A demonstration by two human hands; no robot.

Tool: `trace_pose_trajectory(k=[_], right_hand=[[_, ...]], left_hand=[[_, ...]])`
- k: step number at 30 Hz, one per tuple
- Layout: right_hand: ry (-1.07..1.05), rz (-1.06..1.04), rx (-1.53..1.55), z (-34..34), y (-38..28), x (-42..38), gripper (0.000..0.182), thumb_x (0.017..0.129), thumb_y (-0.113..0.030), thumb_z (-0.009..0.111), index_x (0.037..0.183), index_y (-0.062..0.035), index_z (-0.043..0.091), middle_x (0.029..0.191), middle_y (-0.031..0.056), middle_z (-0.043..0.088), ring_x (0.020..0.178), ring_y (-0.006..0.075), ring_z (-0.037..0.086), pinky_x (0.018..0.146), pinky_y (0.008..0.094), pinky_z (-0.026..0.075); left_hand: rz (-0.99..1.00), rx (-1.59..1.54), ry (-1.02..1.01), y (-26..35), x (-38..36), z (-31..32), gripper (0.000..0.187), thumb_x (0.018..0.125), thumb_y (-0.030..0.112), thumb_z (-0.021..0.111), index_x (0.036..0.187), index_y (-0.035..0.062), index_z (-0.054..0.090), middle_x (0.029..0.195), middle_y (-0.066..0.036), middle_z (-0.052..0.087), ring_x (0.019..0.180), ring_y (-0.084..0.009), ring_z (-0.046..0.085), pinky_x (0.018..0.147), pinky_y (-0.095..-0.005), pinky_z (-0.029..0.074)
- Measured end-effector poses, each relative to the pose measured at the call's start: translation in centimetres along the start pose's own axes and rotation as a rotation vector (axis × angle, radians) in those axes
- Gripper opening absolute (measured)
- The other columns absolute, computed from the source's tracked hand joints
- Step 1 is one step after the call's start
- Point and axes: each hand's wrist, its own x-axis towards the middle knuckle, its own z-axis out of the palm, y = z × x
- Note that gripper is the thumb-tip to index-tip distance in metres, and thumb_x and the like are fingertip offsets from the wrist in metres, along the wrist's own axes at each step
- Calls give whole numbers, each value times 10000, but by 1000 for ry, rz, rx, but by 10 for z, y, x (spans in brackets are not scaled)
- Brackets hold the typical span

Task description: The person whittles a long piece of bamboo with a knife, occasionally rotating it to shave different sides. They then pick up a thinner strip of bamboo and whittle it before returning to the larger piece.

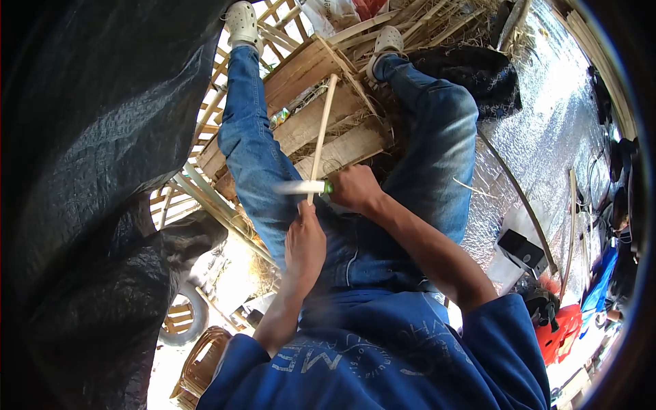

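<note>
My left hand (305, 239) is closed round the near end of a long, pale stick (322, 130), which points away from me between my legs. In my right hand (355, 188) is a knife (304, 187), gripped by its green handle. Its blade lies crosswise over the stick, just beyond my left thumb, and its tip is smeared by motion. Under the stick's far end are wooden boards (318, 113) with gaps between them.
Slatted bamboo flooring (280, 17) and loose dry strips (437, 27) lie near my feet. Dark plastic sheeting (102, 157) hangs on the left. Shiny foil sheeting (547, 130) covers the right, with a black box-shaped object (521, 250) on it. A tyre (195, 318) stands lower left.
</note>
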Motion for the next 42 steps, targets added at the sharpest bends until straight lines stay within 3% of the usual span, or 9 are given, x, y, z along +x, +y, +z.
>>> trace_pose_trajectory(k=[11,14,18,20,22,30,34,38,42], right_hand=[[197,276,-69,19,47,52,144,695,-129,571,692,-35,681,679,220,630,691,367,650,637,434,526],[186,374,-8,27,58,51,150,711,-124,581,716,-11,680,702,246,626,714,385,645,671,451,520],[336,441,138,1,30,44,225,747,-192,611,756,23,676,747,264,626,733,394,639,665,447,523],[390,355,169,-6,22,30,242,744,-236,629,758,2,672,725,244,628,706,391,633,663,449,519],[289,236,136,-11,7,8,229,738,-240,633,754,-14,671,712,229,629,688,384,631,655,445,520],[136,17,38,-11,-3,-8,171,707,-221,622,729,-58,669,657,180,629,633,357,633,622,428,525],[221,303,92,-7,25,17,178,698,-199,594,737,-48,678,676,199,633,651,364,643,621,434,524],[163,159,-72,-2,32,35,134,713,-141,586,718,-36,669,687,210,634,643,371,641,642,440,532],[250,406,133,-1,53,52,191,726,-136,583,749,36,664,698,271,617,697,407,637,682,460,526]], left_hand=[[-351,-27,-294,4,-121,-58,165,957,143,372,998,21,475,725,-281,569,721,-466,566,598,-508,415],[-67,-70,-223,-14,-162,-78,159,942,104,391,979,-13,493,671,-228,592,615,-388,600,537,-455,445],[-228,-376,-95,-16,-138,-79,231,971,197,395,965,1,516,580,-57,488,439,-164,457,453,-308,406],[-778,-931,-309,-17,-104,-77,279,986,264,372,928,35,520,583,11,445,436,-77,382,408,-225,326],[-730,-1072,-334,-23,-73,-63,311,994,307,347,903,64,518,570,36,413,434,-29,337,399,-180,257],[-95,-497,-152,-14,-8,-17,279,982,226,365,844,18,492,547,-80,465,446,-221,469,461,-365,376],[-64,-346,-130,6,-40,-26,236,975,171,364,833,19,474,593,-153,530,531,-318,557,516,-416,419],[-254,-333,-191,8,-74,-46,232,972,184,376,849,17,481,596,-161,525,563,-318,570,534,-392,424],[-391,-341,-298,14,-118,-64,267,978,208,367,860,9,499,605,-135,519,560,-262,551,538,-355,409]])
